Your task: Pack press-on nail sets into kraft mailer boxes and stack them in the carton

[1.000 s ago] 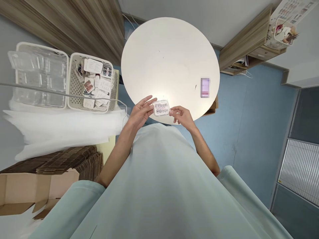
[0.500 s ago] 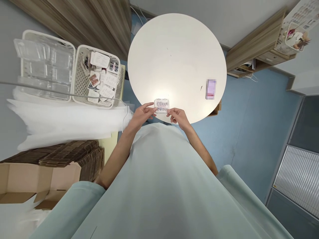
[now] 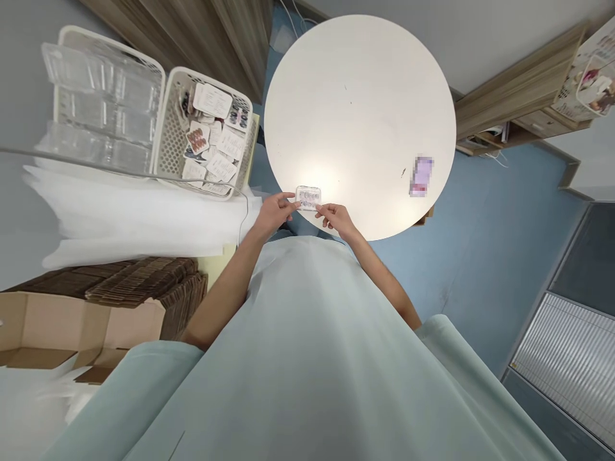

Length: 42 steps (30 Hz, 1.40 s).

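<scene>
A small clear plastic case (image 3: 308, 197) with two rows of purplish press-on nails is held level at the near edge of the round white table (image 3: 355, 121). My left hand (image 3: 275, 214) pinches its left end between thumb and fingers, the index finger stretched along the upper left corner. At the lower right corner, the thumb and index finger of my right hand (image 3: 337, 219) are closed on the case, with the other fingers curled beneath. The finer details of the nails are too small to make out.
A pixelated purple item (image 3: 421, 176) lies on the table's right side. To the left stand a basket (image 3: 169, 153) of nail cards and a basket (image 3: 161, 96) of clear plastic trays. White foam sheets (image 3: 139, 221), stacked flat cardboard (image 3: 144, 282) and an opened carton (image 3: 57, 320) are below them.
The view has shifted, so the table and baskets appear farther right. Relative to the table, both hands and the case have moved left, toward its near left edge. Both hands keep their hold.
</scene>
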Available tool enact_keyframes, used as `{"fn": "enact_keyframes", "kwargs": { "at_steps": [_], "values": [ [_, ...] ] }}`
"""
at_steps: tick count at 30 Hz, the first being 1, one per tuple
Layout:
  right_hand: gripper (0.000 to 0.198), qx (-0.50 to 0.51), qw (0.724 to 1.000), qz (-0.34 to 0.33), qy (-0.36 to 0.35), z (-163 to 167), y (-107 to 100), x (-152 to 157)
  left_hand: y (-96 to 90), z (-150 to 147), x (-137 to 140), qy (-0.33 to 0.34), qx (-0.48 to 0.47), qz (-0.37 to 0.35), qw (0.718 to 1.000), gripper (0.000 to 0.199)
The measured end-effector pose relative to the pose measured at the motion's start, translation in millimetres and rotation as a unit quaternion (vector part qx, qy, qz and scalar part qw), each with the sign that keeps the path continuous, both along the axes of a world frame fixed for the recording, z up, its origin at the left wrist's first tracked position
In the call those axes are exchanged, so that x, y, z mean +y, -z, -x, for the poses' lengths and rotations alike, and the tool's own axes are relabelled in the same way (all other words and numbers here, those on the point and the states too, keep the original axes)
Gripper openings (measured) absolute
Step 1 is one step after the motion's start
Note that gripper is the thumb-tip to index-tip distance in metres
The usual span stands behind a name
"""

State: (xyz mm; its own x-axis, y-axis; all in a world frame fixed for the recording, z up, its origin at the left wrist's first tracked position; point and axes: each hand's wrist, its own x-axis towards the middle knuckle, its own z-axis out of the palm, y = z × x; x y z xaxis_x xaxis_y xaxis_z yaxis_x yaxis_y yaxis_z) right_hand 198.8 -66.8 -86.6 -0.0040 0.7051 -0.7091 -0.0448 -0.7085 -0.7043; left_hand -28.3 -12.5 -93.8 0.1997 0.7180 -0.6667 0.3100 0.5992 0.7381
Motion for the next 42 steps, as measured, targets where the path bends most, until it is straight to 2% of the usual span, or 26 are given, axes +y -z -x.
{"fn": "enact_keyframes", "kwargs": {
  "at_steps": [4,10,15,19,22,24,27,33,37,42],
  "values": [
    [0.034,-0.024,0.999,0.028,-0.007,6,22,12,26.5,-5,13,0.022,0.053,0.006,0.998,0.058],
    [0.03,-0.044,0.993,0.109,0.021,15,49,27,56.3,-28,27,0.065,0.169,0.019,0.983,0.029],
    [0.026,-0.058,0.989,0.135,0.014,18,62,30,69.9,-37,29,0.097,0.179,0.034,0.979,0.037],
    [0.026,-0.055,0.989,0.138,0.0,17,67,29,71.7,-36,26,0.121,0.185,0.042,0.974,0.045],
    [0.024,-0.069,0.987,0.14,-0.023,14,68,29,69.7,-31,21,0.112,0.172,0.054,0.977,0.049],
    [0.023,-0.096,0.984,0.14,-0.052,10,66,29,66.6,-24,14,0.084,0.153,0.05,0.983,0.048],
    [0.021,-0.141,0.976,0.126,-0.109,2,59,30,57.7,-9,-1,0.02,0.124,0.003,0.992,0.046],
    [0.015,-0.164,0.964,0.031,-0.207,1,27,39,27.5,26,-40,-0.131,0.117,-0.067,0.982,0.028],
    [0.018,-0.169,0.94,-0.023,-0.295,27,10,55,11.2,49,-66,-0.225,0.111,-0.082,0.965,0.019],
    [0.023,-0.192,0.874,-0.102,-0.434,92,4,81,6.0,79,-88,-0.358,0.086,-0.097,0.925,0.02]
  ]
}}
